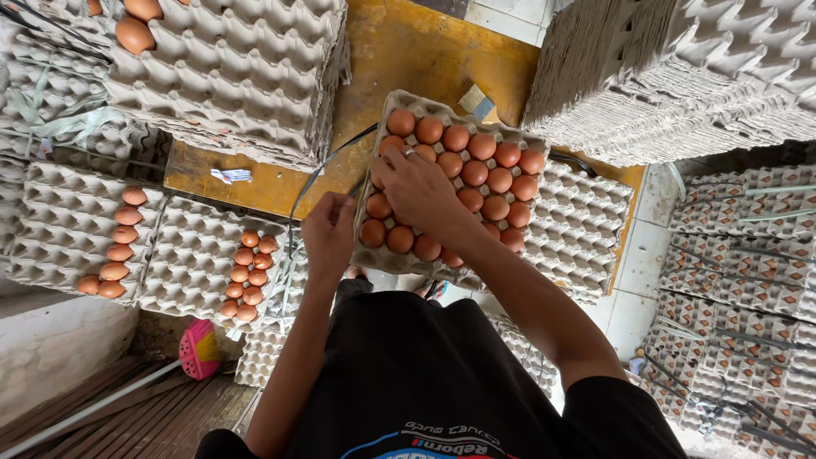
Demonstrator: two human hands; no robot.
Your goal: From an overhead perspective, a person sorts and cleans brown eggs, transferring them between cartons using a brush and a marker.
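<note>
On egg tray (544,151), right hand (418,191) rests.

Both arms reach away from the body, bare from the short sleeves down. The right arm runs from the near right corner diagonally up and left, elbow slightly bent, forearm long and straight. The right hand (421,191) lies palm down with its back to the camera, fingers spread a little and curled downward at the far side; a ring (410,153) sits on one finger. What the fingertips do beneath is hidden. The left arm rises more steeply on the left, wrist straight. The left hand (330,234) is nearer than the right and just left of it, fingers folded into a loose fist with the knuckles pointing right.
</note>
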